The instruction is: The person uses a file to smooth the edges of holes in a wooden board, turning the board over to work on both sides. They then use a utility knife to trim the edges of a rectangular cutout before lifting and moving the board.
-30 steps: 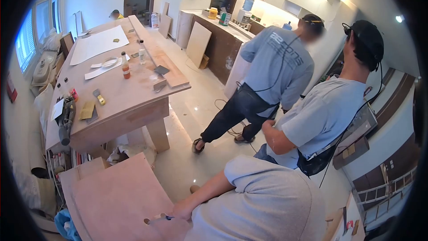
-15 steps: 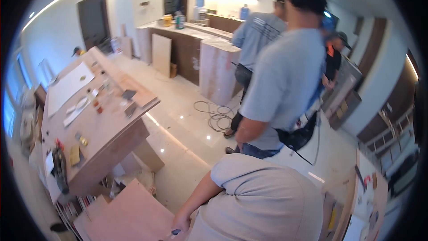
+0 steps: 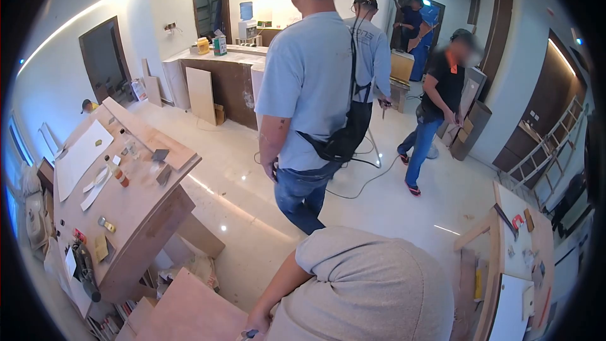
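My right hand [image 3: 259, 321] shows at the bottom edge, at the end of my bare forearm and grey-beige sleeve [image 3: 372, 278]. Its fingers are closed round a small thing with a dark blue part [image 3: 251, 333]; the frame edge cuts it off, so its kind cannot be made out. Just left of the hand lies a pinkish wooden board [image 3: 189, 312], close to or under the fingers. My left hand is out of view.
A wooden workbench [image 3: 142, 215] on the left holds bottles, paper strips and a power tool [image 3: 84, 268]. A person in light blue [image 3: 309, 88] stands ahead, near cables on the floor. Another person in black [image 3: 435, 101] stands right, before a ladder [image 3: 549, 145]. A second table [image 3: 511, 246] holds tools.
My view has swung right and levelled. The near person in light blue has shifted left in view, and the person in black now shows fully. My right hand stays low, still closed.
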{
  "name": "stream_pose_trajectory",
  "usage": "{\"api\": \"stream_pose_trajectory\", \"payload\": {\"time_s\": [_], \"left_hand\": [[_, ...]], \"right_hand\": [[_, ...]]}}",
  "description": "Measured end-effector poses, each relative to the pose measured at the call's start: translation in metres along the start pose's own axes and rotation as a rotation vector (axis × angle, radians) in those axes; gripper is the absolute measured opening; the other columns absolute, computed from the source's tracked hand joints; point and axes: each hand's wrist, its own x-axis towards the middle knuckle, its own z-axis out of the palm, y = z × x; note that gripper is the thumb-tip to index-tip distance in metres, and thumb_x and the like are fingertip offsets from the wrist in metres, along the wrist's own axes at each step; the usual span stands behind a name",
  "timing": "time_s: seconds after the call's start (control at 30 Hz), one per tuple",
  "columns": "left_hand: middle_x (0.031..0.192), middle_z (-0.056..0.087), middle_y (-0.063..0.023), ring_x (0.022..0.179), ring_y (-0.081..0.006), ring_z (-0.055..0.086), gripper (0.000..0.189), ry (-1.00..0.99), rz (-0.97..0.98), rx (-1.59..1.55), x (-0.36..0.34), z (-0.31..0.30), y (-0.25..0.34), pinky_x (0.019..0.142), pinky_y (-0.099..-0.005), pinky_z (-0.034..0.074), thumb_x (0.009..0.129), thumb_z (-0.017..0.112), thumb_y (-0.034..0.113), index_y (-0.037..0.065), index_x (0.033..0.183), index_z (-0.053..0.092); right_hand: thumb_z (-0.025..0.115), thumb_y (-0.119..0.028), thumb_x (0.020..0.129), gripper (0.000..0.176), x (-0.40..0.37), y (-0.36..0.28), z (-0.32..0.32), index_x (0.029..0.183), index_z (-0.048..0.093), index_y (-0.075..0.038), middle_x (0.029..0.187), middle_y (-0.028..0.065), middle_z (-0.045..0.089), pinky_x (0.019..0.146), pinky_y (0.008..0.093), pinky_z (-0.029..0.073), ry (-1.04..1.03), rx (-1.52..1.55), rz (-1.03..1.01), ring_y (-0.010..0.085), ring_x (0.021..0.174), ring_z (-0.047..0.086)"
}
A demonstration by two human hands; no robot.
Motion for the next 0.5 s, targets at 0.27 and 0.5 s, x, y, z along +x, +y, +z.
{"api": "stream_pose_trajectory", "payload": {"time_s": [0.27, 0.5], "left_hand": [[0.148, 0.042, -0.0177, 0.141, -0.0367, 0.033, 0.078, -0.104, -0.051, 0.058, 0.000, -0.007, -0.002, 0.108, -0.0586, 0.033, 0.087, 0.052, 0.061, 0.010, 0.145, 0.040], [0.149, 0.041, -0.0174, 0.141, -0.0363, 0.032, 0.076, -0.157, -0.103, 0.094, -0.001, -0.009, -0.007, 0.108, -0.0583, 0.033, 0.089, 0.051, 0.060, 0.011, 0.146, 0.039]], "right_hand": [[0.059, -0.013, 0.083, 0.033, 0.013, 0.013, 0.014, 0.110, 0.044, -0.001, 0.077, 0.0165, 0.061, 0.043, 0.0382, 0.050, -0.051, 0.035, -0.007, 0.0274, 0.054, 0.061], [0.064, -0.019, 0.086, 0.033, 0.015, 0.019, 0.021, 0.108, 0.048, -0.001, 0.073, 0.0181, 0.061, 0.053, 0.0404, 0.055, 0.036, 0.055, -0.104, 0.0282, 0.058, 0.063]]}}
